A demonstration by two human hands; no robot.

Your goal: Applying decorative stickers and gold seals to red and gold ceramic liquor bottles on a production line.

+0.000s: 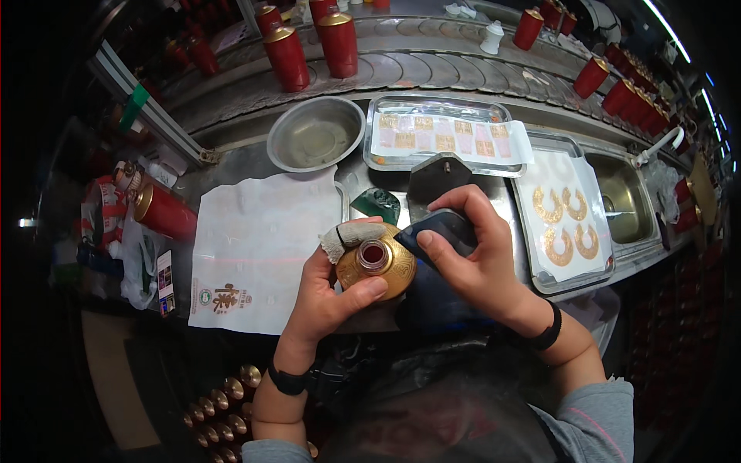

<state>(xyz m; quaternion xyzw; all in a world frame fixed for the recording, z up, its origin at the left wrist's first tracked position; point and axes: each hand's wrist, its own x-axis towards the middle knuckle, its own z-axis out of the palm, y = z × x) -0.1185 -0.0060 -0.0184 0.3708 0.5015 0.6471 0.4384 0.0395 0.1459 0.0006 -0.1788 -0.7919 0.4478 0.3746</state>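
Observation:
A bottle with an embossed gold shoulder [400, 272] and an open mouth points up toward me; its body is hidden below. My left hand [324, 301] is closed around the shoulder, its thumb lying on the gold near the neck. Grey cloth [360, 233] wraps one of its fingers. In my right hand [490, 262], pinched between thumb and fingers, is a dark flat scraper [441, 230]. The tip of that scraper meets the shoulder's right edge. Just behind the bottle lies a dark green flat piece [377, 204], beside a dark metal plate [438, 181].
At left a white printed sheet [247, 239] covers the table, with a metal basin [289, 143] behind. Trays of gold rectangular decals [405, 140] and curved gold decals [575, 202] stand behind and right, near a sink [621, 204]. Red bottles [340, 50] line a conveyor [432, 65].

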